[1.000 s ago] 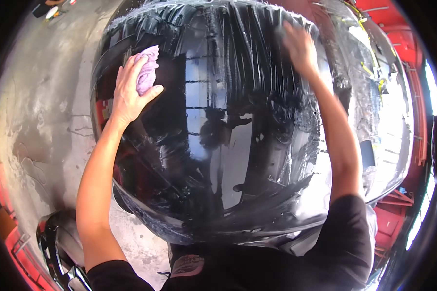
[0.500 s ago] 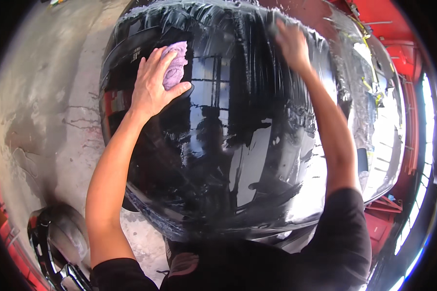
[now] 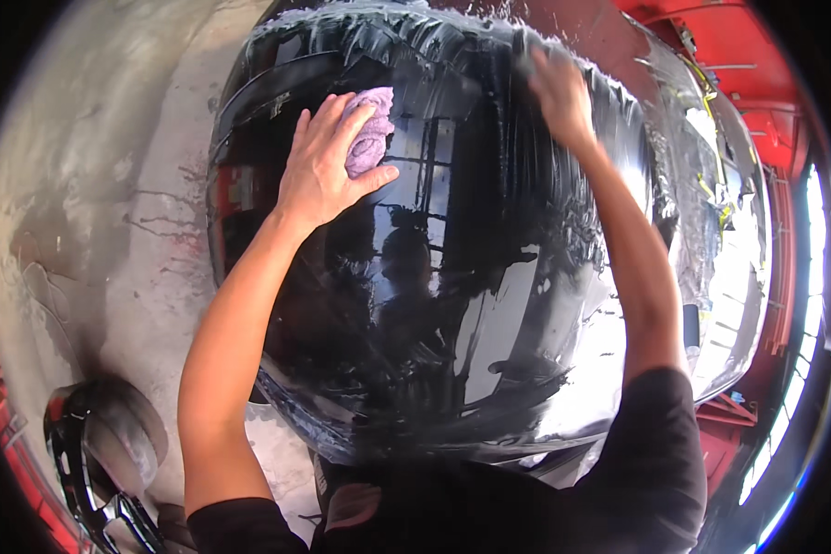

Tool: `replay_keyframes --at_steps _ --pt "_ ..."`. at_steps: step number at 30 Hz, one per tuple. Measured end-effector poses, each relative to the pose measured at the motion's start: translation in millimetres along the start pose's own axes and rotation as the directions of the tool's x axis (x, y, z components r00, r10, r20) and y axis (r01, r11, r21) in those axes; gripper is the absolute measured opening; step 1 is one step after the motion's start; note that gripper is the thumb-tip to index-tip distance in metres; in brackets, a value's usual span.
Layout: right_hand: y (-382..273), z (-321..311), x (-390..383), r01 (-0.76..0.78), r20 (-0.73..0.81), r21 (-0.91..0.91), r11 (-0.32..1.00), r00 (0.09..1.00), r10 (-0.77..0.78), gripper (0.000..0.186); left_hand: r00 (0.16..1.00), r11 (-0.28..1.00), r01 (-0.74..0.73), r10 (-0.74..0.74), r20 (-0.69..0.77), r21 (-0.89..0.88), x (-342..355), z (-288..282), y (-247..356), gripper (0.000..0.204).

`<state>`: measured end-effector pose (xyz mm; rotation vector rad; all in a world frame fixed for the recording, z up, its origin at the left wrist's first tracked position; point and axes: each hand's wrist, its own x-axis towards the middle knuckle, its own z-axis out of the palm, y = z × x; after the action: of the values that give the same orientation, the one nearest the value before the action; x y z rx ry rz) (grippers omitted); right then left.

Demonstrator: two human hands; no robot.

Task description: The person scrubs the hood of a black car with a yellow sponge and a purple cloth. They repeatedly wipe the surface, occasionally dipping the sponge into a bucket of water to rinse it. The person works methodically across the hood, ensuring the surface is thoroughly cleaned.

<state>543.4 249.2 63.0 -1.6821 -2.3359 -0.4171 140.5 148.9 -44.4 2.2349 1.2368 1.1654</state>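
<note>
A glossy black car panel [image 3: 342,305] spreads out before me, with whitish, foamy residue [image 3: 369,17] streaked along its far side. On the left part of the panel, my left hand [image 3: 323,175] is closed over a crumpled purple cloth [image 3: 371,138], thumb stretched to the right. My right hand [image 3: 563,97] reaches to the far right of the same panel, beside the white streaks. Motion smears its fingers, so I cannot tell whether something lies under them.
Concrete floor [image 3: 92,240] runs along the left. A loose black, curved car part [image 3: 74,452] lies at the lower left. Yellow and clear masking material [image 3: 711,175] covers part of the car on the right. Red structures [image 3: 771,115] stand beyond it.
The whole view has shifted slightly, so the car appears further right. My left hand and the purple cloth have moved a little to the right. My right hand is still blurred in motion.
</note>
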Motion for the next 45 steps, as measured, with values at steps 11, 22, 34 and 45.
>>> replay_keyframes --at_steps 11,22,34,45 --pt "18 26 92 -0.115 -0.138 -0.079 0.990 0.985 0.103 0.039 0.998 0.997 -0.063 0.063 -0.009 -0.033 14 12 8 0.090" --pt "-39 -29 -21 0.326 0.010 0.117 0.938 0.944 -0.329 0.060 1.000 1.000 -0.017 0.017 -0.019 -0.009 8 2 10 0.090" --pt "-98 -71 -100 0.291 0.119 0.218 0.932 0.940 -0.321 0.068 0.999 1.000 0.005 -0.005 -0.052 -0.009 2 1 8 0.088" --pt "-79 -15 -31 0.165 0.027 0.166 0.972 0.985 -0.171 0.058 0.998 1.000 0.009 -0.007 -0.058 0.025 -6 2 -7 0.090"
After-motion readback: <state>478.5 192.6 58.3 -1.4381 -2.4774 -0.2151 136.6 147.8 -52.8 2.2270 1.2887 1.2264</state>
